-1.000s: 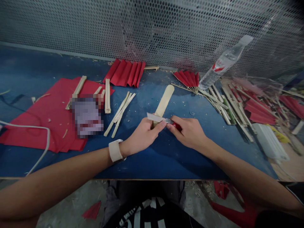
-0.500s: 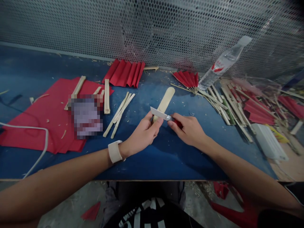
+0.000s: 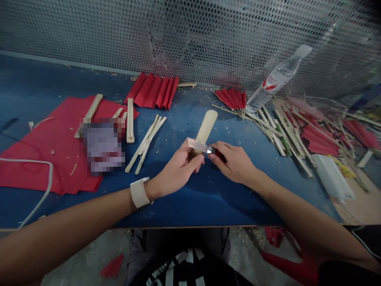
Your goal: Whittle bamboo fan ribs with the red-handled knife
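Note:
My left hand (image 3: 183,162) is closed round the lower end of a flat, pale bamboo piece (image 3: 207,124) with a rounded far end. In my right hand (image 3: 233,159) is a knife (image 3: 198,145), gripped by its handle, which the fingers mostly cover. Its broad metal blade lies across the bamboo piece, just above my left thumb, and its tip reaches the left fingers. Left of my hands, several thin bamboo strips (image 3: 145,143) lie crossed on the blue table (image 3: 178,206).
Red paper sheets (image 3: 59,143) and bamboo pieces lie at left. At the back are pleated red paper (image 3: 153,90), a small red fan (image 3: 231,100) and a leaning water bottle (image 3: 275,81) against the perforated metal screen (image 3: 190,35). Bamboo sticks (image 3: 293,135) and a white box (image 3: 331,174) lie right.
The knife blade has turned so its face catches more light, and both hands have shifted slightly. The whole view has moved a little, so the table things appear farther left.

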A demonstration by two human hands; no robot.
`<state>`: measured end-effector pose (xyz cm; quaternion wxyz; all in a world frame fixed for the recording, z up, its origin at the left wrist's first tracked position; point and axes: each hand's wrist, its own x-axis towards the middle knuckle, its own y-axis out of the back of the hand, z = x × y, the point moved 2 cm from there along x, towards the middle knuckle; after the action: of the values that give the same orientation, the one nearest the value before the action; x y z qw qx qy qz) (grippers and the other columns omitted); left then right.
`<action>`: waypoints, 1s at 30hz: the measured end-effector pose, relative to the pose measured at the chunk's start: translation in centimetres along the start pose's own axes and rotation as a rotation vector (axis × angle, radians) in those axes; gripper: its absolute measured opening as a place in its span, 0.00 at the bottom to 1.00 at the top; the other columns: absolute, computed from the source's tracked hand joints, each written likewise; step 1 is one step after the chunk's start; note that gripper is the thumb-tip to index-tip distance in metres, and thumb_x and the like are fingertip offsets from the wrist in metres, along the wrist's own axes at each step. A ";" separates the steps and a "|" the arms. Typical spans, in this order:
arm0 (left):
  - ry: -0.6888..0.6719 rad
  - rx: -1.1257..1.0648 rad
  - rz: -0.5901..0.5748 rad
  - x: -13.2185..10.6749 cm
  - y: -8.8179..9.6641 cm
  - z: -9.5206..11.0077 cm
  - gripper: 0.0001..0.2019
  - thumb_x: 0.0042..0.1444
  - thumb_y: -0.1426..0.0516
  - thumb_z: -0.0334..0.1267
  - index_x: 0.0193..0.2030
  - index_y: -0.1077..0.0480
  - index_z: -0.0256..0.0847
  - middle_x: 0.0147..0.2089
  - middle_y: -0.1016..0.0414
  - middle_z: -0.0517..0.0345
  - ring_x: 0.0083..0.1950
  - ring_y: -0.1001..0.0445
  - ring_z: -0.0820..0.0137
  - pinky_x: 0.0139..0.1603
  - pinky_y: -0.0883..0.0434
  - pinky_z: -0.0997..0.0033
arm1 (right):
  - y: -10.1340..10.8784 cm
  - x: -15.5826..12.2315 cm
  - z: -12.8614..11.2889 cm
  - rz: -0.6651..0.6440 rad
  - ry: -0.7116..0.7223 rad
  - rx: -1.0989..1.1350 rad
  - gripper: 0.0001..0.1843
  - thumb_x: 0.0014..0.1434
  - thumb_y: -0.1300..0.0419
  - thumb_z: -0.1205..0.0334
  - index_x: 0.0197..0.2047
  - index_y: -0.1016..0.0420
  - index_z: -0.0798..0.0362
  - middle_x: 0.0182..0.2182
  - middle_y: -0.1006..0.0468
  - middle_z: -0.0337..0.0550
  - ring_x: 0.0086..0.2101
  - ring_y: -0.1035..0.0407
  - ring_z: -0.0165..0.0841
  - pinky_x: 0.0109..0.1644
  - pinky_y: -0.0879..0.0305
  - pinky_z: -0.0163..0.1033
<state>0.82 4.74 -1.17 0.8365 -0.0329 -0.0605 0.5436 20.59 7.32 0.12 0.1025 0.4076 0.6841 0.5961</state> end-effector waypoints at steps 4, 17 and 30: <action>-0.023 0.083 -0.002 -0.2 0.1 0.0 0.11 0.72 0.44 0.47 0.44 0.36 0.41 0.34 0.30 0.61 0.33 0.27 0.74 0.34 0.29 0.72 | 0.2 -0.1 -0.2 -0.035 -0.002 0.024 0.20 0.76 0.51 0.53 0.57 0.25 0.57 0.37 0.15 0.48 0.29 0.24 0.34 0.32 0.34 0.40; -0.052 0.130 -0.037 -0.1 0.1 0.3 0.08 0.71 0.44 0.41 0.49 0.37 0.41 0.35 0.27 0.62 0.30 0.24 0.76 0.32 0.26 0.74 | 0.0 -0.2 -0.4 -0.086 -0.037 0.073 0.22 0.76 0.53 0.51 0.58 0.25 0.56 0.36 0.14 0.46 0.28 0.26 0.32 0.31 0.38 0.39; -0.123 0.563 0.022 -0.3 0.2 0.7 0.12 0.73 0.49 0.42 0.40 0.32 0.40 0.42 0.28 0.55 0.35 0.30 0.72 0.39 0.30 0.66 | 0.0 -0.1 -0.8 -0.088 -0.072 -0.003 0.25 0.77 0.53 0.48 0.57 0.23 0.56 0.38 0.13 0.48 0.29 0.25 0.34 0.31 0.40 0.40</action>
<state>0.41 4.56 -0.53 0.8015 0.2327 0.0427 0.5491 20.22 6.66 0.32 0.1539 0.3981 0.6964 0.5769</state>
